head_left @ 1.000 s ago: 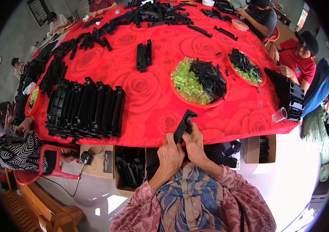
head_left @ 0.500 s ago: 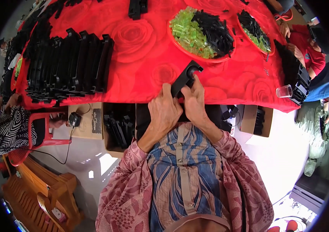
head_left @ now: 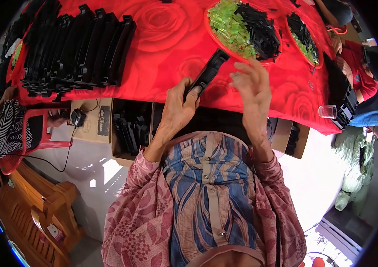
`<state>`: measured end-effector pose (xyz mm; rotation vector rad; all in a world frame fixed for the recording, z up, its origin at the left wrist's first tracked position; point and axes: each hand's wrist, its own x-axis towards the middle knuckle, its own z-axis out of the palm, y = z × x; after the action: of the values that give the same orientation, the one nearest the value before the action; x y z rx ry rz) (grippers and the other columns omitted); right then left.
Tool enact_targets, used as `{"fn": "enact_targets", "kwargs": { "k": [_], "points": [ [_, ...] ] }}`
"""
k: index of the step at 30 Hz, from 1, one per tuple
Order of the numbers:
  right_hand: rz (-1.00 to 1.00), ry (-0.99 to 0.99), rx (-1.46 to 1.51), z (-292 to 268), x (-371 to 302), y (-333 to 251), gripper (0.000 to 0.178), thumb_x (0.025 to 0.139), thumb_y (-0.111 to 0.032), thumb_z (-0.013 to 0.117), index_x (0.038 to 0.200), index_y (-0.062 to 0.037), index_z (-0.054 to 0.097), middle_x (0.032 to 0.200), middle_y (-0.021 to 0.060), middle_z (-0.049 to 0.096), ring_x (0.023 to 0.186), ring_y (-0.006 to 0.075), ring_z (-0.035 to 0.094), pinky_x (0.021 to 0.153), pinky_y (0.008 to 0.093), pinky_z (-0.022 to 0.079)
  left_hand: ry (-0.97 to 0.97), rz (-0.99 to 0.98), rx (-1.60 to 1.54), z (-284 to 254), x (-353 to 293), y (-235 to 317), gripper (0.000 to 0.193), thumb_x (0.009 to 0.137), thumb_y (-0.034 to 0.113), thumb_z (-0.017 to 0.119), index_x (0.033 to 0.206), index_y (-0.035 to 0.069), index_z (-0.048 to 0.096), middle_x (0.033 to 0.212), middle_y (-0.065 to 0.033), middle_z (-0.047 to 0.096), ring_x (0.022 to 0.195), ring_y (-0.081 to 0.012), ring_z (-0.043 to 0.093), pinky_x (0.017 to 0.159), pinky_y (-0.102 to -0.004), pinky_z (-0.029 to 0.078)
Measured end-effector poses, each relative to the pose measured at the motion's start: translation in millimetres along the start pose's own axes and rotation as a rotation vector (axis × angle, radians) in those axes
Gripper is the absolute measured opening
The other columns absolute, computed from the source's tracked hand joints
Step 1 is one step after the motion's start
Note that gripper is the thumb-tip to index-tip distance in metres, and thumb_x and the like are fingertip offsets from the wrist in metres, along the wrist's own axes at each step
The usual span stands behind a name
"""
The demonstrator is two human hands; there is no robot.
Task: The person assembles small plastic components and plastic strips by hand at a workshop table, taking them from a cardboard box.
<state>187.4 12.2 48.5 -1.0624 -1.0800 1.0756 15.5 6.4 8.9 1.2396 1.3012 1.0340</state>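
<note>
My left hand (head_left: 179, 103) grips a long black plastic part (head_left: 207, 73) by its lower end, the thumb lying along it. The part tilts up to the right over the red tablecloth, showing a hollowed side with recesses. My right hand (head_left: 253, 91) is raised off the part, to its right, just below a bowl. Motion blurs its fingers, which look loosely apart with nothing plain to see between them. That orange-red bowl (head_left: 278, 55) holds light green translucent pieces (head_left: 229, 26) on the left and short black strips (head_left: 262, 33) on the right.
Long black parts (head_left: 80, 51) stand in a dense row at the table's left. A second bowl (head_left: 318, 64) with similar pieces sits at the right, near a clear cup (head_left: 327, 111) and a person in red (head_left: 353, 66). Under the table edge, a cardboard box (head_left: 129, 133) holds black parts.
My right hand has let go of the black part and moved right and up toward the bowl. The part stays in my left hand, now turned to show its hollowed side. The view has shifted slightly.
</note>
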Motion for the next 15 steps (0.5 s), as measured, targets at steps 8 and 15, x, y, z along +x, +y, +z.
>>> {"fn": "enact_targets", "kwargs": {
  "k": [8, 15],
  "points": [
    [0.024, -0.046, -0.095, 5, 6, -17, 0.047, 0.085, 0.001, 0.066, 0.128, 0.0002, 0.048, 0.117, 0.0136, 0.056, 0.106, 0.0198, 0.057, 0.088, 0.0311, 0.050, -0.081, -0.079, -0.115, -2, -6, 13, 0.016, 0.092, 0.010, 0.053, 0.082, -0.002, 0.052, 0.060, -0.0033, 0.051, 0.056, -0.0085, 0.048, 0.051, -0.0270, 0.037],
    [-0.037, -0.088, -0.185, 12, 1, -22, 0.054, 0.082, 0.001, 0.070, 0.130, 0.0005, 0.046, 0.118, 0.0137, 0.056, 0.107, 0.0193, 0.057, 0.091, 0.0312, 0.048, -0.093, 0.029, -0.074, -4, -10, 11, 0.014, 0.090, 0.010, 0.056, 0.083, -0.001, 0.052, 0.059, -0.0086, 0.053, 0.053, -0.0174, 0.053, 0.051, -0.0321, 0.039]
  ]
}}
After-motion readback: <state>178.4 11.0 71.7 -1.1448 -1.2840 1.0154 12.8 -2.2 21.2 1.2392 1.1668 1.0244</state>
